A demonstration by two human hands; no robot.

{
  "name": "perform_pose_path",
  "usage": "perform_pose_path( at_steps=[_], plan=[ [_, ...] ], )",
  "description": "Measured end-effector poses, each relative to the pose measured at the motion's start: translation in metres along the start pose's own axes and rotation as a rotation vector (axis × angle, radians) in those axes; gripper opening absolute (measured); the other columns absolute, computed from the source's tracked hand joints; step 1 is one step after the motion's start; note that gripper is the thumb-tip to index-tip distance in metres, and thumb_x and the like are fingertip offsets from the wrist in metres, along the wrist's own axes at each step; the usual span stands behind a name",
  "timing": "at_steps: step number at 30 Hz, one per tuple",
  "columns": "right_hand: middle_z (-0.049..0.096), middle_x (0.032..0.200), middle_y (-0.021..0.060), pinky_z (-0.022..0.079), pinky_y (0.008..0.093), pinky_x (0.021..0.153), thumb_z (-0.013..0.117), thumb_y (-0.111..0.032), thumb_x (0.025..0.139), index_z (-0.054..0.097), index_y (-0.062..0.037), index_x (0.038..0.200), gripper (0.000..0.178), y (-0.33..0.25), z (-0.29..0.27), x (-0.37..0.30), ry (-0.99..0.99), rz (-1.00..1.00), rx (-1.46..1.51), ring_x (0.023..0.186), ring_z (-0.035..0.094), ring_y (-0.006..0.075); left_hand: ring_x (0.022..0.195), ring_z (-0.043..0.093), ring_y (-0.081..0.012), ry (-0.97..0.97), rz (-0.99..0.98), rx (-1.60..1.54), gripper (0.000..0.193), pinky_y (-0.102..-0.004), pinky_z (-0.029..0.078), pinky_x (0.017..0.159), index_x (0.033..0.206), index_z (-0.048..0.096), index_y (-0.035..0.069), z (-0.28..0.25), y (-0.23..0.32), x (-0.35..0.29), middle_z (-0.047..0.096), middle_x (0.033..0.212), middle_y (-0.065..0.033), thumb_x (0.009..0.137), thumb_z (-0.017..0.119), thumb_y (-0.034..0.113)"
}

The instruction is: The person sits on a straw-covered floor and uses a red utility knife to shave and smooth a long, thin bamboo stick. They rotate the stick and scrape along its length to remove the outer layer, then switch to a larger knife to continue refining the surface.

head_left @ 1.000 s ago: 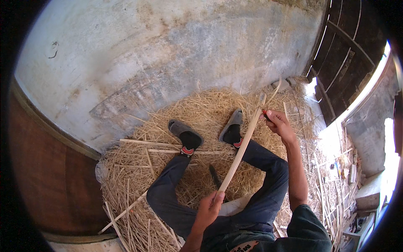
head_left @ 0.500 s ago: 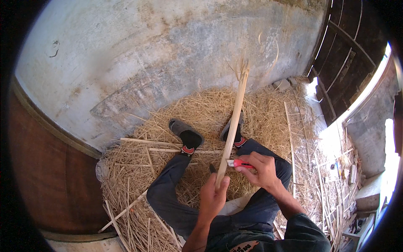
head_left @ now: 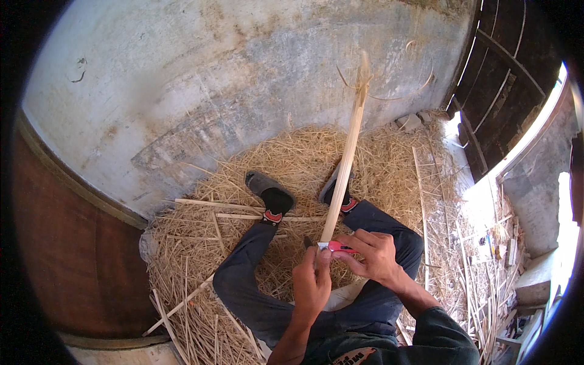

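- One left hand (head_left: 311,286), fingers and thumb closed on the near end of one pale wooden strip (head_left: 345,164).
- One right hand (head_left: 372,255), curled round one red cutter (head_left: 342,246), its blade across the strip just beside the left thumb.
- The strip slants up and away between two bent legs (head_left: 252,255).
- Two dark shoes (head_left: 260,180) on the shavings (head_left: 292,152), too many to count.
- One stained wall (head_left: 243,79) beyond.

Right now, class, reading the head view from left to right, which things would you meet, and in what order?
Brown panel → left shoe → left hand → red cutter → right hand → dark wooden planks.
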State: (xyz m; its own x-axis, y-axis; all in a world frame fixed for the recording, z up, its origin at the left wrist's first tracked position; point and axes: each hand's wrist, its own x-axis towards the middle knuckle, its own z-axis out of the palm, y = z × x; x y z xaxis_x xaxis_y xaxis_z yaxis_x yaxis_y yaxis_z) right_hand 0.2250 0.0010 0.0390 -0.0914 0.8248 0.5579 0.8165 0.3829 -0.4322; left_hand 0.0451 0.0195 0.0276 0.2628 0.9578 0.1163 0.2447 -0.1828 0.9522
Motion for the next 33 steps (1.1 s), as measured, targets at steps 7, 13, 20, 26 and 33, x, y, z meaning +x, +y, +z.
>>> perform_pose_path(
  at_steps=[7, 13, 20, 26, 33],
  plan=[
    [0.063, 0.076, -0.0017, 0.053, 0.0327, 0.054, 0.084, -0.032, 0.081, 0.078, -0.0181, 0.109, 0.032, -0.005, -0.003, 0.004, 0.063, 0.015, -0.050, 0.059, 0.065, 0.0195, 0.057, 0.051, -0.0092, 0.018, -0.018, 0.047, 0.030, -0.0309, 0.039, 0.052, 0.101, 0.064, 0.001, -0.003, 0.002, -0.001, 0.055, 0.066, -0.0026, 0.111, 0.053, 0.028],
    [0.063, 0.075, -0.0023, 0.051, 0.0317, 0.052, 0.085, -0.032, 0.080, 0.079, -0.0188, 0.105, 0.029, -0.003, -0.005, 0.009, 0.109, -0.001, -0.052, 0.057, 0.063, 0.0188, 0.055, 0.047, -0.0089, 0.041, 0.004, 0.107, 0.033, -0.0318, 0.037, 0.051, 0.094, 0.061, 0.001, -0.005, 0.013, 0.001, 0.052, 0.064, -0.0058, 0.109, 0.056, 0.030],
    [0.063, 0.073, -0.0018, 0.048, 0.0328, 0.050, 0.086, -0.032, 0.079, 0.079, -0.0186, 0.102, 0.027, 0.007, -0.007, 0.011, 0.151, 0.003, -0.066, 0.053, 0.060, 0.0189, 0.051, 0.043, -0.0102, 0.013, 0.007, 0.160, 0.041, -0.0338, 0.034, 0.049, 0.091, 0.060, 0.002, -0.006, 0.010, -0.002, 0.048, 0.061, -0.0043, 0.110, 0.054, 0.038],
    [0.066, 0.073, 0.0024, 0.049, 0.0346, 0.053, 0.085, -0.029, 0.081, 0.080, -0.0162, 0.102, 0.025, 0.015, -0.011, 0.011, 0.161, 0.076, -0.088, 0.056, 0.063, 0.0221, 0.041, 0.045, -0.0201, 0.032, 0.066, 0.149, 0.035, -0.0382, 0.031, 0.044, 0.090, 0.058, 0.004, -0.003, 0.004, -0.004, 0.043, 0.053, -0.0092, 0.110, 0.054, 0.033],
    [0.076, 0.088, 0.0089, 0.055, 0.0325, 0.062, 0.080, -0.022, 0.087, 0.081, -0.0120, 0.099, 0.015, 0.048, -0.028, 0.037, 0.235, 0.253, 0.019, 0.070, 0.073, 0.0251, 0.046, 0.045, -0.0078, -0.043, -0.062, 0.132, 0.040, -0.0323, 0.034, 0.045, 0.092, 0.064, 0.002, -0.004, -0.009, -0.032, 0.050, 0.057, -0.0020, 0.110, 0.053, 0.036]
  ],
)
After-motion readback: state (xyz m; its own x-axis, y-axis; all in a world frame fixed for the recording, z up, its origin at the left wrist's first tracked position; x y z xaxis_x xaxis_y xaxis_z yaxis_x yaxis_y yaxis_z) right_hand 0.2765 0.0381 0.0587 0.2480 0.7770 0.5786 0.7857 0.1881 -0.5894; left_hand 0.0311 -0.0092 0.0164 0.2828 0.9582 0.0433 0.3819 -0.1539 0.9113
